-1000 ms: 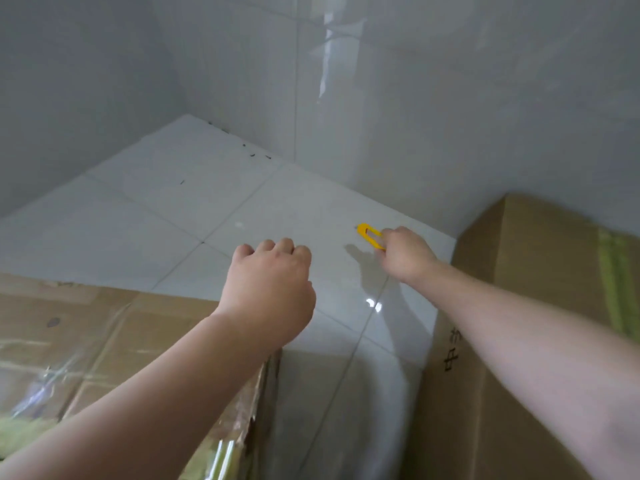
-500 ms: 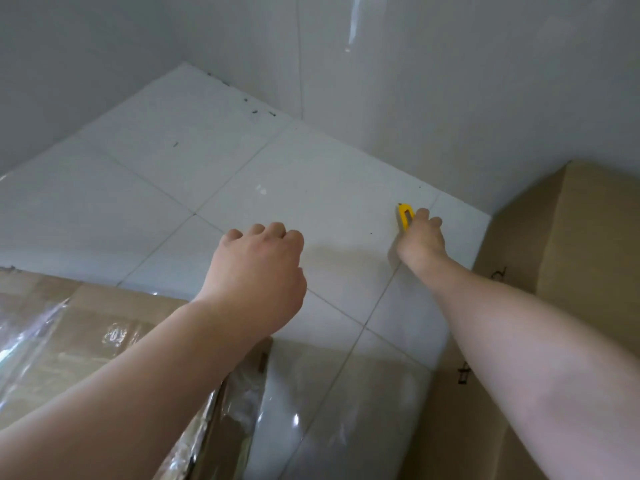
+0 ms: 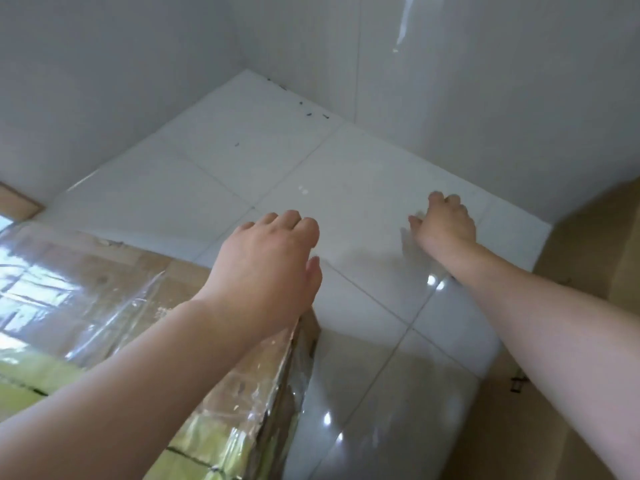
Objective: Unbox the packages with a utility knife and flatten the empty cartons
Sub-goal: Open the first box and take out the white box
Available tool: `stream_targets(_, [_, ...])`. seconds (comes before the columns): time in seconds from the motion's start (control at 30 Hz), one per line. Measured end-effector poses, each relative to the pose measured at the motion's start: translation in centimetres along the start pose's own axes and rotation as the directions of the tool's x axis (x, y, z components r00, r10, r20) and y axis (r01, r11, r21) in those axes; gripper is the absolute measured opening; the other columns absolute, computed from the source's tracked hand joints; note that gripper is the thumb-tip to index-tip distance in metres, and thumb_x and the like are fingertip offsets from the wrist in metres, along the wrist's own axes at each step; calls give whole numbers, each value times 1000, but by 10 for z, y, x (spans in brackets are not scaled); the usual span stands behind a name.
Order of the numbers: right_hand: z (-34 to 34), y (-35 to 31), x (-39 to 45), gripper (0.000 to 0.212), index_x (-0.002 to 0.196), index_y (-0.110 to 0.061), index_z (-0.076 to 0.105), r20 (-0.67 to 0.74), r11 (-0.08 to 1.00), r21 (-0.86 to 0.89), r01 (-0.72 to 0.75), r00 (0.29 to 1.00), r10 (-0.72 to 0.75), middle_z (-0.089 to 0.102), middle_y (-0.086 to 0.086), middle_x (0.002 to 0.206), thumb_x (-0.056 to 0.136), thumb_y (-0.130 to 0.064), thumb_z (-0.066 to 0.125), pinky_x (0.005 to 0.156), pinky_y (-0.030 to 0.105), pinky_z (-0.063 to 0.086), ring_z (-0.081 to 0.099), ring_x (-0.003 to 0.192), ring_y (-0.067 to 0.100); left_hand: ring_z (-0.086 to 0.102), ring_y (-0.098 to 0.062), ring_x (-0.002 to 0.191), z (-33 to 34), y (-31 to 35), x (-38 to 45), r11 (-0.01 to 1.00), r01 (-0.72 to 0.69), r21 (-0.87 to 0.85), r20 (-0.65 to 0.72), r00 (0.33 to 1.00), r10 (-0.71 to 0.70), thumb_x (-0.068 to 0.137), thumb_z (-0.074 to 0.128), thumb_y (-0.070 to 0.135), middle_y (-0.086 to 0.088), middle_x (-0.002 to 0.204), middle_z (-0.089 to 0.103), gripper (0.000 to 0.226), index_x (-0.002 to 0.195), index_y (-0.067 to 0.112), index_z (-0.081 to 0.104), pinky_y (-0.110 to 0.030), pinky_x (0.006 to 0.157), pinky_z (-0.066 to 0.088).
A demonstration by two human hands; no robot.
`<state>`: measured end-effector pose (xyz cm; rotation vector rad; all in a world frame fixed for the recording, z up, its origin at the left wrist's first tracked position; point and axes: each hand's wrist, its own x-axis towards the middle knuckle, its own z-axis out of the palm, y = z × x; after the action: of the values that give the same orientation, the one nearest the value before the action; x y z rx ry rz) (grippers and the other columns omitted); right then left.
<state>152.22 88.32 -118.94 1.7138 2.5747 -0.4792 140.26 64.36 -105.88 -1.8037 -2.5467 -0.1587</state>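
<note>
Carton (image 3: 104,306), wrapped in clear film with yellow tape, stands on the floor (image 3: 346,174) at the near left. A 2nd box (image 3: 588,306) stands at the right, by the wall (image 3: 485,81). No knife is visible in this frame. Left hand (image 3: 266,265) hovers above the carton's far corner, fingers loosely curled, holding nothing. Right hand (image 3: 446,223) reaches low over the floor tiles, fingers curled; whether it grips anything cannot be determined.

- bare room corner, some kind of storage spot: glossy white floor tiles (image 3: 363,188), plain tiled walls (image 3: 485,98)
- taped-up cardboard cartons (image 3: 104,278) parked on both sides
</note>
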Motion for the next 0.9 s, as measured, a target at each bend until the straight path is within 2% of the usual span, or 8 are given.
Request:
stream_targets(0.1, [-41, -82, -32, 41, 126, -8, 53, -75, 917, 165, 363, 932, -355, 47, 18, 127, 92, -32, 56, 93, 39, 42, 51, 113, 37, 58, -22, 91, -24, -42, -32, 996, 90, 4, -18, 996, -89, 90, 46, 27, 6, 103, 59, 22, 110, 21, 53, -27, 65, 31])
stream_targets(0.17, [-60, -141, -72, 38, 122, -11, 57, -78, 766, 222, 603, 794, -603, 53, 14, 122, 91, -33, 58, 92, 37, 44, 55, 108, 33, 59, -24, 84, -37, -75, -63, 992, 122, 28, 10, 992, -122, 83, 42, 19, 5, 95, 60, 24, 101, 20, 58, -27, 62, 31])
stream_targets(0.27, [-60, -213, -135, 53, 129, -18, 52, 164, 602, 145, 785, 581, -797, 50, 13, 125, 87, -51, 57, 95, 38, 44, 52, 113, 32, 60, -24, 78, -46, -112, -114, 995, 91, 46, 172, 980, -97, 71, 28, 21, 5, 84, 60, 39, 89, 21, 62, -27, 63, 39])
stream_targets(0.33, [-47, -246, -161, 64, 134, -21, 44, 311, 574, 56, 817, 532, -787, 46, 13, 132, 86, -62, 51, 96, 40, 42, 49, 120, 33, 58, -22, 86, -43, -123, -141, 995, 91, 41, 291, 952, -99, 69, 26, 23, 6, 88, 59, 42, 91, 25, 62, -30, 74, 43])
stream_targets(0.53, [-21, -287, -185, 89, 152, -12, 11, 471, 581, -81, 810, 545, -694, 39, 15, 148, 89, -66, 42, 100, 38, 38, 41, 132, 32, 49, -21, 100, -40, -122, -173, 966, 257, 23, 292, 922, -253, 78, 52, 21, 3, 107, 51, 29, 106, 25, 57, -26, 73, 32])
stream_targets(0.7, [-20, -272, -205, 93, 153, -12, 8, 456, 657, -161, 736, 646, -612, 38, 21, 146, 87, -69, 41, 101, 41, 38, 41, 130, 36, 45, -17, 76, -40, -115, -192, 942, 333, -42, 315, 899, -304, 80, 49, 13, 5, 108, 46, 32, 111, 22, 49, -27, 61, 32])
stream_targets(0.8, [-19, -254, -233, 94, 153, -9, 4, 468, 689, -187, 700, 680, -564, 38, 22, 146, 88, -68, 40, 100, 41, 39, 43, 129, 36, 50, -19, 80, -45, -117, -208, 949, 299, -105, 344, 906, -247, 81, 46, 12, 6, 94, 51, 18, 94, 23, 48, -29, 63, 37])
stream_targets(0.9, [-25, -235, -269, 92, 151, -5, 11, 480, 733, -261, 629, 743, -466, 45, 19, 141, 90, -67, 39, 96, 40, 42, 47, 124, 36, 53, -21, 86, -51, -115, -232, 981, 145, -131, 380, 921, -85, 80, 45, 13, 6, 85, 52, 11, 80, 25, 47, -30, 71, 43])
